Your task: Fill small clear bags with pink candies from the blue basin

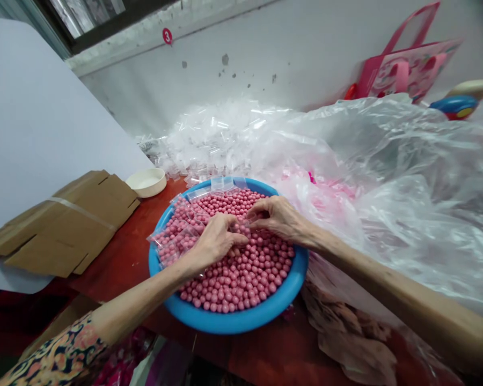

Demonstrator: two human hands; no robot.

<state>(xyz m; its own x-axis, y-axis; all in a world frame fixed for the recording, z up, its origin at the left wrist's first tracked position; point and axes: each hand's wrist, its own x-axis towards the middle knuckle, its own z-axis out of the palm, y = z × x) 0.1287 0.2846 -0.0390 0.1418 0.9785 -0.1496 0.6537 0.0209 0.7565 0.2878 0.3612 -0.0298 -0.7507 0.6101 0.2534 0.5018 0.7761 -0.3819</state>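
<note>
A blue plastic basin [235, 324] stands on the table, filled with small round pink beads [229, 287]. Over the beads in the middle of the basin, my left hand [219, 240] is closed, thumb and fingers pinching. Close by on its right, my right hand [277, 219] is also pinched, fingertips pointing left. Between the two sets of fingertips is what looks like a small clear plastic bag [242, 229], hard to make out against the pink. Several more clear bags [181, 241] lie over the beads along the basin's left and back side.
Flattened brown cardboard boxes [68, 220] and a round white dish [147, 183] lie to the left. Behind the basin is a heap of clear little bags [221, 139]. Large plastic sheeting [418, 214] covers the right, with a pink bag [406, 69] by the wall.
</note>
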